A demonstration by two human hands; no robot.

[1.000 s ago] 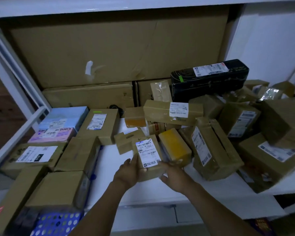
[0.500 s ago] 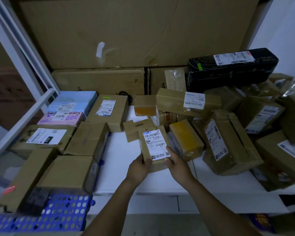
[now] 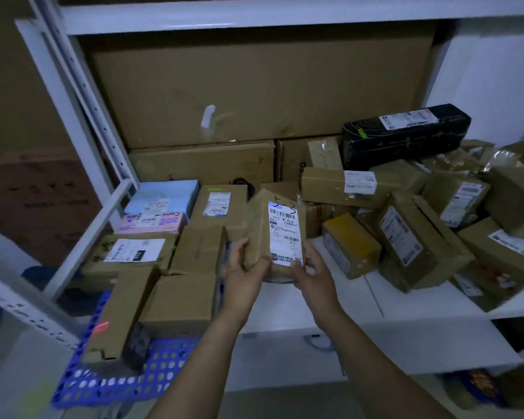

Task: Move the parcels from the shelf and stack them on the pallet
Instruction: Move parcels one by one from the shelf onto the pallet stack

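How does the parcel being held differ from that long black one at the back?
The held parcel is brown, the black parcel dark-wrapped. The held parcel is short, gripped by left hand and right hand; the black parcel is long, lying atop the pile. Both are white-labelled.

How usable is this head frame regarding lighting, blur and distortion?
Head view: dim, bluish lighting overall; wide-angle distortion skews the shelf upright; the left edge and blue pallet are motion-smeared; the label on the held parcel shows barcodes, but fine print is unreadable.

body: two bare forearms [image 3: 221, 337] | left hand [image 3: 243, 269] bare | right hand [image 3: 312, 275] bare
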